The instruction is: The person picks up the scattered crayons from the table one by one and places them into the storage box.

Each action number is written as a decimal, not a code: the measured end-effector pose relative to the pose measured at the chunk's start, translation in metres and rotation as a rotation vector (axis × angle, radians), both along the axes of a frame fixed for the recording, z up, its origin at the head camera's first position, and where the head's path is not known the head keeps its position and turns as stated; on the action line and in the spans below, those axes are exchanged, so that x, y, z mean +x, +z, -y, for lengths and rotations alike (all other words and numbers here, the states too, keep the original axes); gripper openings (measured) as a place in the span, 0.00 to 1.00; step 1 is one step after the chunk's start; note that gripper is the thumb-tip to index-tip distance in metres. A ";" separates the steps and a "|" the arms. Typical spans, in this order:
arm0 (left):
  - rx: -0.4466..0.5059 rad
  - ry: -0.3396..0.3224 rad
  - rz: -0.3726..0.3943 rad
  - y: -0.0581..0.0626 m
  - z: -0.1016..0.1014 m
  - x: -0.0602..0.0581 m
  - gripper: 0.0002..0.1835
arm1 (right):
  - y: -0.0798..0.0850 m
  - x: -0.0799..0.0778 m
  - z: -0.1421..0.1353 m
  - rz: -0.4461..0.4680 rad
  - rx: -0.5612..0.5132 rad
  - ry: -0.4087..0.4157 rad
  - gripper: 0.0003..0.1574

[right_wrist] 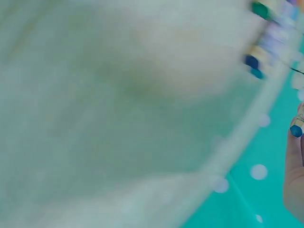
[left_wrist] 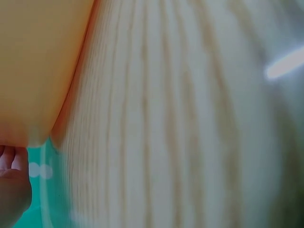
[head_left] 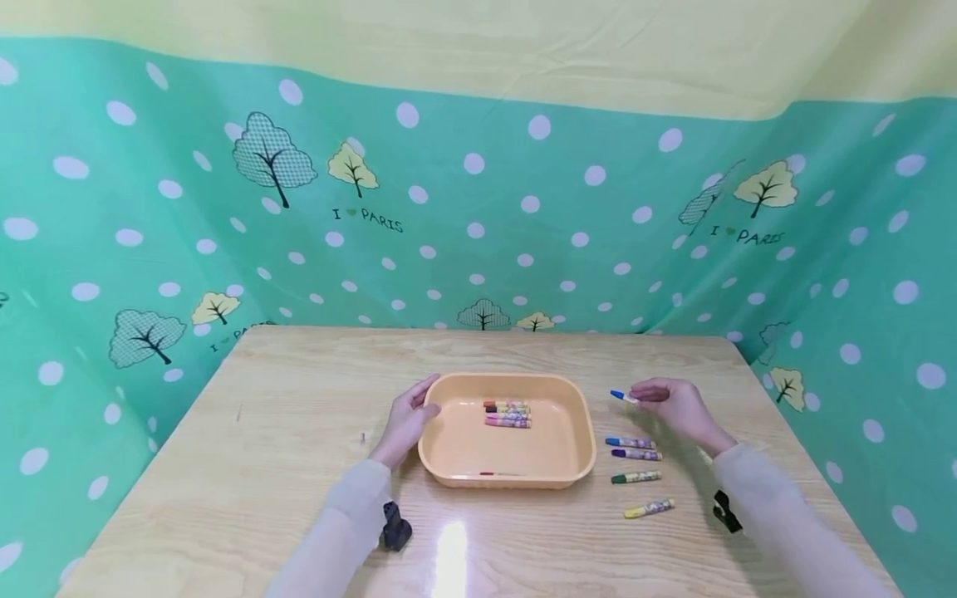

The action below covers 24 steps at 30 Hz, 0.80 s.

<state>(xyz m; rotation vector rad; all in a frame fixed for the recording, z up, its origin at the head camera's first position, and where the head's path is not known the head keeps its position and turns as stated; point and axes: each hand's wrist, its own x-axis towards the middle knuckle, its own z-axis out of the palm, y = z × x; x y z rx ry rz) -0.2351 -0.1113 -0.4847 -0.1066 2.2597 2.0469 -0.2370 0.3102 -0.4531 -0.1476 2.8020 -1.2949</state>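
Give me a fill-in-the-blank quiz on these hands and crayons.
The right hand holds a crayon with a ____ tip.
In the head view, the left hand grips the tray on its ____ side.
Between the purple crayon and the yellow crayon lies a ____ crayon.
Directly on the table lie ____ crayons.
Missing words: blue; left; green; four.

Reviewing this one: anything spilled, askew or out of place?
Only mildly: a red-tipped stick lies alone by the near wall of the tray, apart from the grouped crayons inside. Nothing looks spilled or damaged.
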 end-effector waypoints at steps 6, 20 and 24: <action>0.013 -0.009 -0.016 -0.003 0.001 0.000 0.31 | 0.027 -0.003 0.018 -0.012 0.010 -0.005 0.20; 0.020 -0.027 -0.003 0.015 -0.001 0.011 0.31 | 0.038 -0.006 0.103 0.045 -0.099 0.082 0.20; 0.010 -0.004 -0.006 -0.001 0.001 0.003 0.31 | 0.032 -0.006 0.123 0.059 -0.148 0.116 0.19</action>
